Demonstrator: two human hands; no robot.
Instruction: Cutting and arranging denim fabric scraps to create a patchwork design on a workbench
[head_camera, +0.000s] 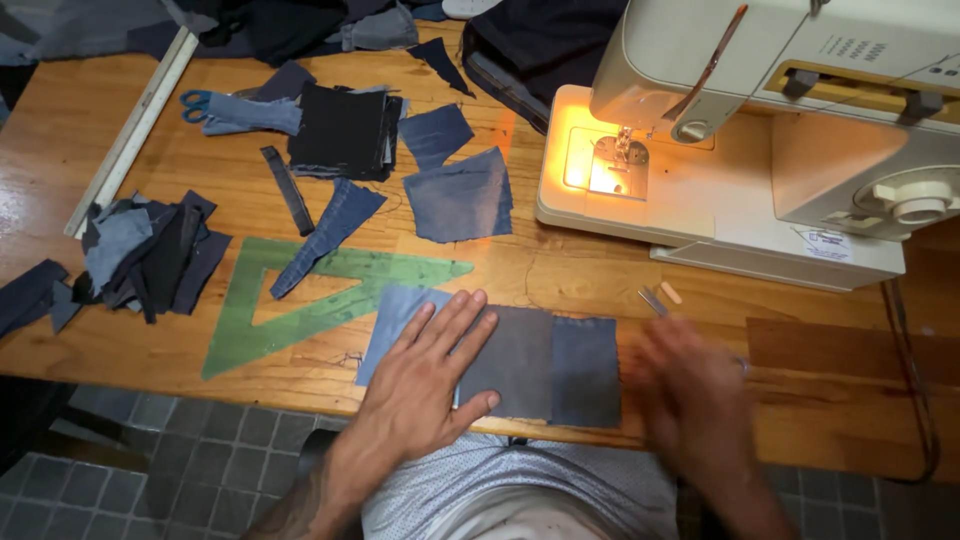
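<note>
Head view: left hand (425, 385), fingers spread, pins the joined denim strip (530, 365) flat at six o'clock of the sewing machine (700, 180), right hand (690, 390) blurred, fingers unreadable, so smoothing looks underway and sliding it needleward comes next.

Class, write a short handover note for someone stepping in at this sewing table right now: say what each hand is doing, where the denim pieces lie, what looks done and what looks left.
Left hand: flat, fingers spread, pressing on the joined denim strip at the table's near edge.
Right hand: blurred in motion beside the strip's right end; whether it holds anything cannot be told.
Strip: three patches side by side, light blue, grey, dark blue, partly over the green set square.
Sewing machine: lamp on, nothing under the needle.
Left: loose patches, a dark stack and scraps lie unjoined; scissors at the back.
</note>
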